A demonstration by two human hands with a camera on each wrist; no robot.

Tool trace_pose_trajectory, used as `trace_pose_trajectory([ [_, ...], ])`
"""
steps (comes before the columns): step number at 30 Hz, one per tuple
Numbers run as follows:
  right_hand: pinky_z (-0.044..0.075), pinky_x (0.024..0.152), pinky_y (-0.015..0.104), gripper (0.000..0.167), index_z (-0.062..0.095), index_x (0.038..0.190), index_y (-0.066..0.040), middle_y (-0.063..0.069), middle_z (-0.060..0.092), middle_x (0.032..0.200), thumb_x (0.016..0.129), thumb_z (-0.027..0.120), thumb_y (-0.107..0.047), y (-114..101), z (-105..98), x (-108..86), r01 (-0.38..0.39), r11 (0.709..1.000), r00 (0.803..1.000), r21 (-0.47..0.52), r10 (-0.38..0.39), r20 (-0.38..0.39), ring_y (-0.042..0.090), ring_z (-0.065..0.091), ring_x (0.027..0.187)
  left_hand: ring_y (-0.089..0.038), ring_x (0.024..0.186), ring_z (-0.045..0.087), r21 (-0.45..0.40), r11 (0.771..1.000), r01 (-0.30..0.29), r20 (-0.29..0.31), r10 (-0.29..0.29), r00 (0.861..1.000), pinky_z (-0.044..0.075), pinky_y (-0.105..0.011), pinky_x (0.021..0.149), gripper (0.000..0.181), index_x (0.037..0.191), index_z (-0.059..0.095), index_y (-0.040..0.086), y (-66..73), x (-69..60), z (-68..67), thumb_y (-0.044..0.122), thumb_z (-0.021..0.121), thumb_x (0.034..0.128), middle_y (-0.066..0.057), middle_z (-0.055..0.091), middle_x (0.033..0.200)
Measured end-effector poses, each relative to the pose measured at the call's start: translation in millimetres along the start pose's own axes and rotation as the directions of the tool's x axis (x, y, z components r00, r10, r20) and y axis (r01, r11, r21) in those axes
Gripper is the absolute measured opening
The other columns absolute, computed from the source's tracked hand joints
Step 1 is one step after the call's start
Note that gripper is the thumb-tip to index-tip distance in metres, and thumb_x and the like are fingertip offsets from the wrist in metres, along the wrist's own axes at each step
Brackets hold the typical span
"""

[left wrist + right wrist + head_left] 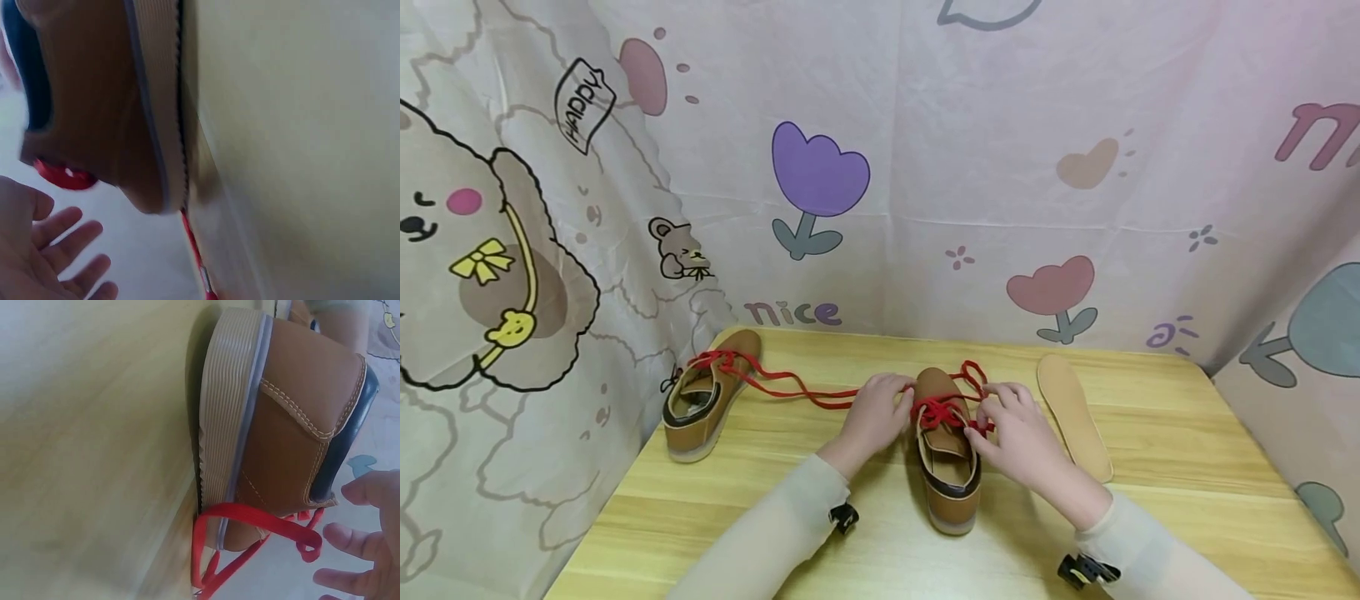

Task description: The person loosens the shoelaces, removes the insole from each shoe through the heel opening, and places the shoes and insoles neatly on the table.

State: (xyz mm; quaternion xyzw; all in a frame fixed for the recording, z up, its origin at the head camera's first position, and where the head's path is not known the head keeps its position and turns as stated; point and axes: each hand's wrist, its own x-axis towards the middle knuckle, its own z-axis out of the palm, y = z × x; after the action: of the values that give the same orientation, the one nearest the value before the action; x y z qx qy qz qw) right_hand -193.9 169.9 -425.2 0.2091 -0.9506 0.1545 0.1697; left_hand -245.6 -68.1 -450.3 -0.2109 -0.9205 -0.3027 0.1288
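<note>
A brown leather shoe (953,507) with a black collar stands on the table, toe away from me. Red lace (942,412) crosses its tongue, and a loose loop (269,519) hangs over the side seen in the right wrist view. Left of the shoe is my left hand (877,414), its fingers spread and loosely bent; the left wrist view shows nothing in its grasp. On the other side, my right hand (1021,435) hovers with parted fingers. Its fingertips (340,537) are close to the lace loop; whether they touch it I cannot tell.
A matching shoe (692,437) stands at the table's left edge, its long red laces (790,390) trailing toward the left hand. A tan insole (1075,417) lies right of the right hand. Behind the wooden table (1195,467) hangs a printed curtain (925,167).
</note>
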Motion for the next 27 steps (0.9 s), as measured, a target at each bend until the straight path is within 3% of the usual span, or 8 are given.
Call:
trace_pose_trajectory([
  [6, 0.042, 0.097, 0.061, 0.028, 0.055, 0.069, -0.027, 0.013, 0.060, 0.132, 0.085, 0.076, -0.036, -3, 0, -6.8, 0.012, 1.000, 1.000, -0.008, -0.012, 0.010, 0.040, 0.047, 0.124, -0.032, 0.124, 0.057, -0.019, 1.000, 0.016, 0.064, -0.014, 0.998, 0.043, -0.047, 0.107, 0.030, 0.128, 0.069, 0.010, -14.6, 18.7, 8.9, 0.020, 0.055, 0.1039, -0.009, 0.067, 0.128],
  [14, 0.041, 0.098, 0.060, 0.032, 0.052, 0.065, -0.030, 0.013, 0.060, 0.132, 0.084, 0.077, -0.036, -1, 1, -11.9, 0.010, 1.000, 1.000, -0.027, -0.010, 0.022, 0.039, 0.046, 0.124, -0.033, 0.129, 0.052, -0.040, 0.989, 0.145, 0.167, -0.136, 0.976, 0.039, -0.049, 0.110, 0.036, 0.135, 0.065, 0.014, -16.6, 34.3, 20.8, 0.030, 0.055, 0.1043, -0.008, 0.064, 0.133],
  [21, 0.042, 0.098, 0.061, 0.032, 0.054, 0.063, -0.030, 0.012, 0.061, 0.131, 0.084, 0.078, -0.035, 0, 6, -14.8, 0.023, 0.999, 0.999, -0.031, -0.022, 0.032, 0.040, 0.046, 0.124, -0.032, 0.128, 0.054, -0.012, 0.979, 0.202, 0.194, -0.196, 0.961, 0.041, -0.048, 0.109, 0.044, 0.134, 0.066, 0.014, -20.9, 37.8, 28.5, 0.042, 0.059, 0.1005, -0.008, 0.064, 0.133],
  [27, 0.041, 0.098, 0.061, 0.030, 0.057, 0.063, -0.029, 0.013, 0.061, 0.132, 0.084, 0.078, -0.029, 2, 3, -16.0, 0.020, 1.000, 0.999, -0.014, -0.019, 0.040, 0.039, 0.046, 0.125, -0.031, 0.128, 0.055, 0.010, 0.965, 0.261, 0.204, -0.257, 0.945, 0.042, -0.047, 0.108, 0.050, 0.133, 0.067, 0.015, -14.2, 37.8, 25.8, 0.048, 0.064, 0.0959, -0.006, 0.065, 0.133],
])
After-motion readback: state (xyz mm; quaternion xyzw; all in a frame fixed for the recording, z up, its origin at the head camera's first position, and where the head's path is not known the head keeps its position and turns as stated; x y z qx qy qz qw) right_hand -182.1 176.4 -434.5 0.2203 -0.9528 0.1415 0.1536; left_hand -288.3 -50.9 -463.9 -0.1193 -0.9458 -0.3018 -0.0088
